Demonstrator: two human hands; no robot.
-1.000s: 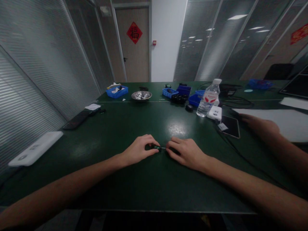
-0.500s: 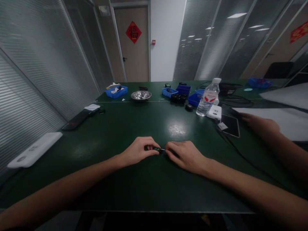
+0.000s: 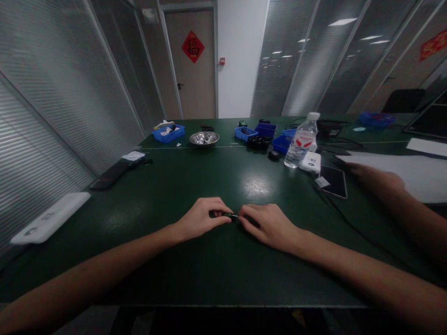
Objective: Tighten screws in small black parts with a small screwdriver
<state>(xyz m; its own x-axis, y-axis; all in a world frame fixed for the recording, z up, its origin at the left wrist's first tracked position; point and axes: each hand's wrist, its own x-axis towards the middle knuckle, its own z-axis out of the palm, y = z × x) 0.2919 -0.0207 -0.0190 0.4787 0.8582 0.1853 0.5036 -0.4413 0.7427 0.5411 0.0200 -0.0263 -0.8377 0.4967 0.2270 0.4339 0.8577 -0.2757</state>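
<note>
Just above the near part of the green table [image 3: 174, 274], my two hands almost meet. My left hand [image 3: 200, 217] is closed in a pinch on a small dark piece with a little green on it [image 3: 226, 214]; its kind is too small to make out. Between the thumb and fingers of my right hand [image 3: 268, 223] is a thin silvery rod [image 3: 235, 216], whose tip points left at the dark piece. Whether the tip touches it I cannot tell. The rest of the rod is hidden inside my right hand.
A water bottle [image 3: 303, 140], a white device [image 3: 310, 162] and a phone [image 3: 333, 181] stand or lie to the right. Another person's hand [image 3: 380, 181] rests by white paper [image 3: 419, 174]. Farther back are a metal bowl [image 3: 204, 139] and blue baskets [image 3: 168, 134]. A white power-bank-like device [image 3: 52, 217] lies left.
My hands have hardly moved and keep their hold. At the right, the other person's lifted paper sheet has come down flat, uncovering a white item and a dark screen behind.
</note>
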